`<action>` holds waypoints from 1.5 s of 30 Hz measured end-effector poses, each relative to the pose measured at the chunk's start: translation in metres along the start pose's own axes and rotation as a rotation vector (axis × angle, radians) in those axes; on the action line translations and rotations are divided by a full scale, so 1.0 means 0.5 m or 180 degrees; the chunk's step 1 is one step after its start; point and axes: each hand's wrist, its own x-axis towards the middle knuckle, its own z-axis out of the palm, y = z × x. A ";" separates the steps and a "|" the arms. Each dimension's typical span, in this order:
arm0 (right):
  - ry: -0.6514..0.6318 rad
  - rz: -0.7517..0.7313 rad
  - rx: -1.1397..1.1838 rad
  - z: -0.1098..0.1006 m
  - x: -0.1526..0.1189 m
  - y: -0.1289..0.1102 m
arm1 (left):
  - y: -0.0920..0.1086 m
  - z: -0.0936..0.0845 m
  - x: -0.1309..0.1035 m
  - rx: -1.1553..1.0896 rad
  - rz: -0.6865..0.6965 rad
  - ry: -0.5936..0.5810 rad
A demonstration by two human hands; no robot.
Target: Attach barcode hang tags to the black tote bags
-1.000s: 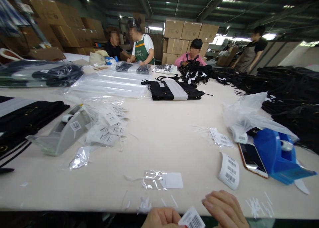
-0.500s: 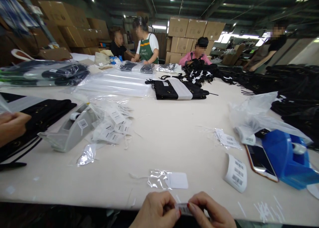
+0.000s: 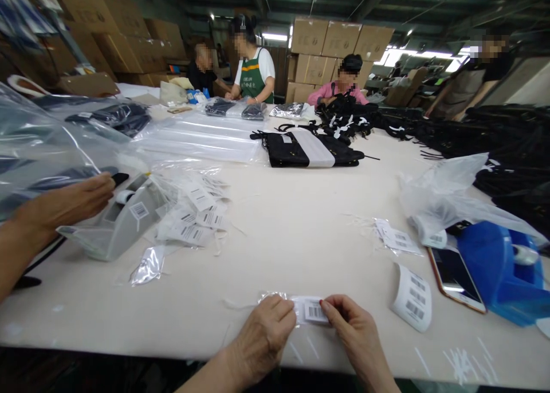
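Observation:
A small white barcode sticker [image 3: 315,311] lies over the white hang tag [image 3: 301,318] near the table's front edge. My right hand [image 3: 353,327] pinches the sticker's right end between thumb and index finger. Just left of it, my left hand [image 3: 271,324] has its fingers curled together over the tag's clear plastic sleeve [image 3: 267,297]. Whether those fingers grip the sleeve or only press on it is hard to see. The tag's white string [image 3: 238,305] trails off to the left.
Right: a curled barcode label strip [image 3: 412,297], a phone [image 3: 456,278] and a blue tape dispenser [image 3: 498,267]. Left: a grey dispenser [image 3: 118,224], a pile of tags [image 3: 193,215] and another person's hand [image 3: 69,201] at clear plastic. Black bags [image 3: 301,148] lie farther back.
Both my hands have moved forward from the table edge, bringing the sticker onto the tag. My left hand has let go of the sticker. At the left, the other person's hand has moved right with plastic.

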 end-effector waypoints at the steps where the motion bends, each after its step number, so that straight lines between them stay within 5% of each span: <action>1: -0.0036 0.0003 -0.0031 0.001 0.000 0.002 | -0.001 0.000 -0.002 -0.0078 -0.0029 -0.0010; 28: -0.0001 -0.0423 -0.0926 0.017 -0.006 0.010 | 0.002 -0.009 -0.001 0.0083 0.0034 -0.0268; 31: 0.0143 -0.0773 -0.1477 0.020 -0.006 0.013 | 0.003 -0.004 -0.003 0.0277 0.0097 -0.0236; 36: 0.1108 -0.1847 -0.2703 0.026 -0.015 0.022 | 0.005 0.001 -0.004 0.0361 0.0086 -0.0259; 40: 0.0612 -0.3206 -0.3231 0.032 -0.040 0.041 | 0.004 -0.002 -0.006 0.0249 -0.0042 -0.0383; 45: 0.0585 -0.3045 -0.3846 0.045 -0.057 0.048 | 0.003 -0.002 -0.006 0.0195 -0.0131 -0.0373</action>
